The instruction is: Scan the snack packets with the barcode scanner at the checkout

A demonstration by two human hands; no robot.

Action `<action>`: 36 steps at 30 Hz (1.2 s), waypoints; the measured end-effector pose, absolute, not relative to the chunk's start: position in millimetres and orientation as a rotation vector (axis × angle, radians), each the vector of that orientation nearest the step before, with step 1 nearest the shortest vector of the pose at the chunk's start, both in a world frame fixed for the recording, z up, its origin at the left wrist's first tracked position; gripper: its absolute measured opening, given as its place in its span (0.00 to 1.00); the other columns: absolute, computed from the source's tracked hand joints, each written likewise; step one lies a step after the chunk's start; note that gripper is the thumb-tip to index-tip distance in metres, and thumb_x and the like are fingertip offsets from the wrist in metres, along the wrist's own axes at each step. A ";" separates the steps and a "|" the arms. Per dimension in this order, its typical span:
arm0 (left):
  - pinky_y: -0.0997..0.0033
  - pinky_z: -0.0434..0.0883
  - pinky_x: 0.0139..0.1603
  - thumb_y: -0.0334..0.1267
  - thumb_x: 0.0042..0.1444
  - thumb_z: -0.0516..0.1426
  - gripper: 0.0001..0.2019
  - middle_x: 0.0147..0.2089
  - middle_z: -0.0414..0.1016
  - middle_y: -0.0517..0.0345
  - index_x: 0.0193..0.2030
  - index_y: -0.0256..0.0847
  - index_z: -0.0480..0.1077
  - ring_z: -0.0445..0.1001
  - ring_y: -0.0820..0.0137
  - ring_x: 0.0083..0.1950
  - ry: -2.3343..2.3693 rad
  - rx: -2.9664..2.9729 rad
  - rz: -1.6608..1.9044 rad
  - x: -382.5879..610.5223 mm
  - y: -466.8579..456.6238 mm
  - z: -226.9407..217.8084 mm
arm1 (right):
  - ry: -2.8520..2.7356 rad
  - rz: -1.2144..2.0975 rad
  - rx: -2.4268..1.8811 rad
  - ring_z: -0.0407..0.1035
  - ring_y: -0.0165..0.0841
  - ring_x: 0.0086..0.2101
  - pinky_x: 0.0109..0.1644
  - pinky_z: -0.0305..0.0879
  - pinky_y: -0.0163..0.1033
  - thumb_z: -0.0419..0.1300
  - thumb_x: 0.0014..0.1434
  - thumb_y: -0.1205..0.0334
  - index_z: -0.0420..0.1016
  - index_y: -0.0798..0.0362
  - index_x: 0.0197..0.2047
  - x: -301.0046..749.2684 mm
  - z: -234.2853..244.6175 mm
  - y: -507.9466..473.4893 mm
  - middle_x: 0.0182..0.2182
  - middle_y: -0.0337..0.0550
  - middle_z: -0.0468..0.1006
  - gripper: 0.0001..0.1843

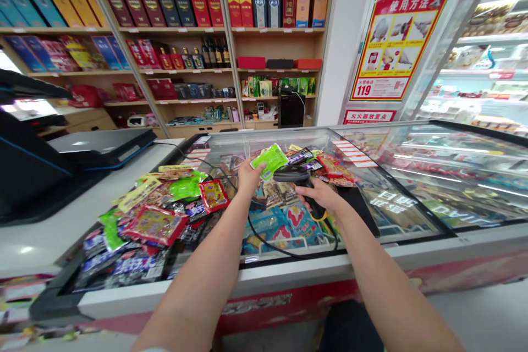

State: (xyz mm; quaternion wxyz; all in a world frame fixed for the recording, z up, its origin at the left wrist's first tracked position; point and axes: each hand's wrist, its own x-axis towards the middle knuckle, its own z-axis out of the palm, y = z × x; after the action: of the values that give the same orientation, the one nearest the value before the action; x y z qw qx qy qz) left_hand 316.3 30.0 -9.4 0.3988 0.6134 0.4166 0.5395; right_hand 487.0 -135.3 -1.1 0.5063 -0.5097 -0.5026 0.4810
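Between the thumb and fingers of my left hand (248, 177) is a bright green snack packet (270, 160), held up over the freezer's glass top. My right hand (319, 193) grips a black barcode scanner (295, 175) by its handle, its head close to the packet's lower right edge. A black cable (280, 251) runs from the scanner across the glass. To the left lies a heap of snack packets, among them a red one (157, 224) and a smaller red one (213, 195). Behind the scanner a second pile holds dark packets and red packets (333, 168).
The chest freezer (289, 272) spans the front, with frozen goods under its glass. A counter with a scale (101, 146) stands at left. Behind are shelves of boxed goods (177, 5). A black flat object (358, 209) lies right of my right hand.
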 end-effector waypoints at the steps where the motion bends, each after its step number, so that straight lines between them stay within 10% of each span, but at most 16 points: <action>1: 0.69 0.70 0.37 0.38 0.41 0.63 0.11 0.27 0.74 0.60 0.33 0.39 0.72 0.74 0.67 0.32 1.066 1.544 1.380 313.9 28.8 -6.0 | -1.222 1.164 -1.228 0.62 0.25 0.16 0.18 0.60 0.32 0.69 0.49 0.49 0.67 0.52 0.32 485.0 2.4 -133.2 0.19 0.33 0.70 0.19; 25: 0.55 0.69 0.48 0.41 0.44 0.62 0.12 0.33 0.78 0.51 0.38 0.45 0.74 0.77 0.53 0.42 1.963 1.708 1.458 93.3 35.0 36.0 | -1.469 1.516 -0.940 0.61 0.24 0.15 0.16 0.59 0.31 0.71 0.44 0.49 0.65 0.51 0.31 303.1 26.8 -58.4 0.17 0.30 0.70 0.22; 36: 0.39 0.60 0.59 0.38 0.55 0.55 0.21 0.69 0.62 0.40 0.57 0.45 0.73 0.61 0.44 0.65 2.264 1.984 1.116 99.6 26.6 41.1 | -1.451 1.510 -0.950 0.61 0.24 0.15 0.16 0.59 0.30 0.71 0.45 0.46 0.65 0.51 0.31 293.5 20.1 -45.4 0.17 0.30 0.70 0.23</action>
State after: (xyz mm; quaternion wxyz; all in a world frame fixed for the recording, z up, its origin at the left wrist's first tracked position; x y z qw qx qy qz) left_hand 99.6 26.6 41.1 -0.0343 0.6175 0.7049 0.3474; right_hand 293.5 -45.4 20.1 0.4088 -0.3771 -0.5757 0.5994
